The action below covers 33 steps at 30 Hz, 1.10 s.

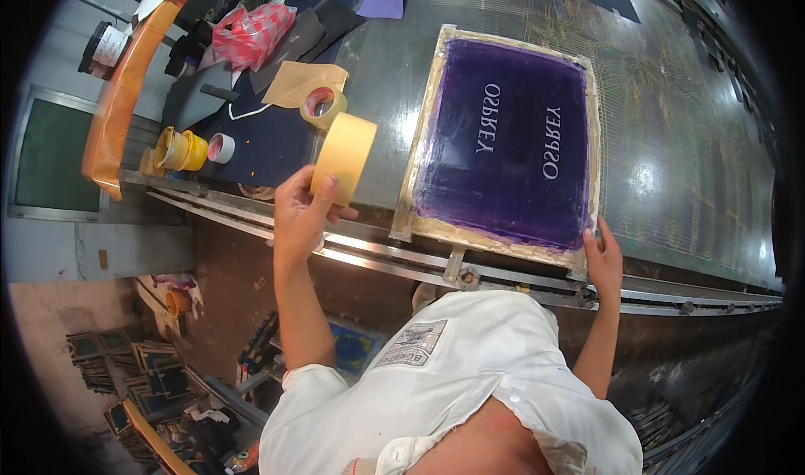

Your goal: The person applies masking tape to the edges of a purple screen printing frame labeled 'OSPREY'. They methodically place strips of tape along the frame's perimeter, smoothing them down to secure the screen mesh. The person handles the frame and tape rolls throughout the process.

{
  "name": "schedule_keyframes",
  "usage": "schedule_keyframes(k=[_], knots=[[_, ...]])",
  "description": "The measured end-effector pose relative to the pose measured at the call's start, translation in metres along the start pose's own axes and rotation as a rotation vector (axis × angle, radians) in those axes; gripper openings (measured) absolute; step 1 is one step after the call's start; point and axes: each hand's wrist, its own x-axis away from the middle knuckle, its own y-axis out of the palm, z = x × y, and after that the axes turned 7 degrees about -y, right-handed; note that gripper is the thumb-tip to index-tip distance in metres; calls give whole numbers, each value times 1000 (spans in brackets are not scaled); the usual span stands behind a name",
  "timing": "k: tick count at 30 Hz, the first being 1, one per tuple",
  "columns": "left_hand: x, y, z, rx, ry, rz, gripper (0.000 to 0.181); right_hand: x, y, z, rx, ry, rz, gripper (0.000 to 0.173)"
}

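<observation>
My left hand [308, 211] holds a wide roll of yellow masking tape [346, 157] up over the table's near edge, thumb on its outer face. A silk-screen printing frame [497, 239] with a dark purple mesh [503, 192] lies on the long table, its near edge by the metal rail. Two lines of pale lettering show mirrored in the mesh. My right hand [605, 258] grips the frame's near right corner. Just behind the held roll, another tape roll [324, 106] rests beside a piece of brown paper [295, 84].
A white tape roll [221, 148] and yellow tubs [188, 150] stand at the table's left end. Beyond them lie dark sheets [295, 38] and a red-and-white plastic bag [255, 31]. A metal rail [390, 255] runs along the near edge. Stacked frames [151, 374] stand on the lower left.
</observation>
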Motion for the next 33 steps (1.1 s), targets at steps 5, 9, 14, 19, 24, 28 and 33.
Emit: schedule_keyframes(k=[5, 9, 14, 19, 24, 28, 33], knots=[[11, 58, -1, 146, -88, -374, 29, 19, -6, -82, 4, -561, -214, 81], [10, 118, -25, 222, -229, -953, 39, 48, 20, -131, -262, -541, -580, 81], [10, 132, -46, 318, -319, -1032, 47, 35, 26, -91, -242, -823, -446, 74], [-6, 140, -57, 438, -272, -967, 59, 52, 51, -80, -596, -462, -582, 64], [-13, 162, -41, 17, 284, -646, 60, 45, 42, -105, -434, -326, -341, 44], [-7, 178, -31, -152, 323, -602, 57, 45, 27, -109, -533, -272, -485, 61], [-11, 184, -48, 102, -128, -668, 48, 53, 36, -104, -666, -492, -680, 68]])
